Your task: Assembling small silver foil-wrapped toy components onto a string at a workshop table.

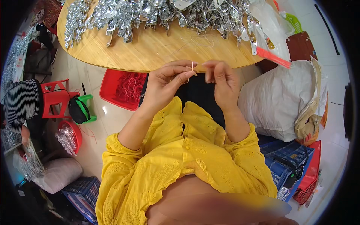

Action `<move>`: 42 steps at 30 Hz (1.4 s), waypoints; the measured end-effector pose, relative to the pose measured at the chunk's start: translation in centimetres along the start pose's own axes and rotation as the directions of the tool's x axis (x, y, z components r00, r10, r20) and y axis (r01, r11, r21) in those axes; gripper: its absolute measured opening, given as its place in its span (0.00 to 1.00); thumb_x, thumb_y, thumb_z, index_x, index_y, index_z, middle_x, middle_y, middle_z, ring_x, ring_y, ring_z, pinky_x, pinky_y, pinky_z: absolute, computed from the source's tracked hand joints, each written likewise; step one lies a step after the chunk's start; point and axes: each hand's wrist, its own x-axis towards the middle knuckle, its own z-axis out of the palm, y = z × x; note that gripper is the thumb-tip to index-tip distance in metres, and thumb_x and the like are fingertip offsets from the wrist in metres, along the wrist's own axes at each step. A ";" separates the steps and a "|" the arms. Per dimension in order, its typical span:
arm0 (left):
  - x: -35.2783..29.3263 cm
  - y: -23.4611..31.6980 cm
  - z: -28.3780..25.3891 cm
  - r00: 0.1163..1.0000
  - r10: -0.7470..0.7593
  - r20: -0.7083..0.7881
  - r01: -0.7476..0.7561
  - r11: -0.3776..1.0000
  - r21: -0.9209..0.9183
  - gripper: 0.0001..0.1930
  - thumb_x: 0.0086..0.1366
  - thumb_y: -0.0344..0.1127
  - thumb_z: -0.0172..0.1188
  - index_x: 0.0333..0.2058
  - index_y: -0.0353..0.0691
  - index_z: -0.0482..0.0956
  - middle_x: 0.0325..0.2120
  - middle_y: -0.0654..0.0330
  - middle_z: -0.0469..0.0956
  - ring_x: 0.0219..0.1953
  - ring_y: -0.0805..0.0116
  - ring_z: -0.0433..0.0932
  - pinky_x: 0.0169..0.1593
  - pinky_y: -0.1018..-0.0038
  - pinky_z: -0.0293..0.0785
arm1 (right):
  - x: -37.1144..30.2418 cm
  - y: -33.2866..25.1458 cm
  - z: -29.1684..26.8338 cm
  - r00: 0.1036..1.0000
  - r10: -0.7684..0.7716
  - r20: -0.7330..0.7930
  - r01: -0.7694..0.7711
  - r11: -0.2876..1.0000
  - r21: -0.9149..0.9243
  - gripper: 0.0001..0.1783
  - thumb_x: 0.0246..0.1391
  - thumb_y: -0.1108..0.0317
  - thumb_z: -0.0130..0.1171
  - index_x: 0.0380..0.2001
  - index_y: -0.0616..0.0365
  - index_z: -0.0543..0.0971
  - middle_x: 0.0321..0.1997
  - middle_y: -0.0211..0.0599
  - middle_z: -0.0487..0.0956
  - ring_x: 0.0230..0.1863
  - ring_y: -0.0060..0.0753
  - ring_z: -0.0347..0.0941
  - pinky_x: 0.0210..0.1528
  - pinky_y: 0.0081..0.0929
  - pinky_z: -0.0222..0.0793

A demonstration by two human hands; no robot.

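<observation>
In front of my lap, near the table's edge, my left hand (pixel 168 80) is closed in a pinch on a thin pale strand (pixel 192 66). The strand stands up short above the thumb and index fingertips. To its right, a small gap away, my right hand (pixel 224 82) is raised with its fingers curled in toward the thumb. Whatever lies between those fingers is too small or hidden to make out. Beyond both hands, loose pale threads (pixel 198 42) lie on the wooden table (pixel 146 52), in front of a large heap of shiny silver metal pieces (pixel 150 15).
Under the table's left side sits a red bin (pixel 108 88) of red cords. A bulky white sack (pixel 277 97) stands close on my right, above blue crates (pixel 287 159). At left are a red stool (pixel 56 99) and another person in a striped top (pixel 24 101).
</observation>
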 end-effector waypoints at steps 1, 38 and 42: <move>0.0 0.3 0.0 0.999 -0.044 0.003 0.045 0.998 -0.047 0.06 0.51 0.24 0.53 0.29 0.32 0.75 0.38 0.52 0.71 0.35 0.71 0.72 0.34 0.83 0.67 | -0.1 0.2 0.3 1.000 -0.001 0.001 0.001 1.000 0.001 0.11 0.52 0.66 0.45 0.34 0.63 0.70 0.27 0.33 0.73 0.22 0.15 0.61 0.27 0.11 0.56; 0.1 0.2 -2.0 0.889 -0.409 0.207 0.403 0.912 0.075 0.10 0.55 0.35 0.52 0.23 0.34 0.74 0.21 0.67 0.66 0.18 0.81 0.62 0.21 0.87 0.57 | 0.2 1.4 0.6 0.832 -0.369 0.414 0.551 0.465 -0.693 0.03 0.44 0.75 0.49 0.26 0.61 0.68 0.29 0.37 0.71 0.32 0.36 0.67 0.40 0.29 0.61; 0.2 0.9 -2.7 0.848 -0.441 0.296 0.475 0.878 -0.053 0.12 0.57 0.37 0.50 0.25 0.34 0.74 0.23 0.66 0.68 0.18 0.81 0.62 0.21 0.87 0.55 | -0.4 1.5 0.3 0.945 0.015 0.328 0.080 0.958 -0.274 0.02 0.51 0.73 0.42 0.29 0.60 0.64 0.36 0.37 0.67 0.38 0.27 0.63 0.44 0.25 0.57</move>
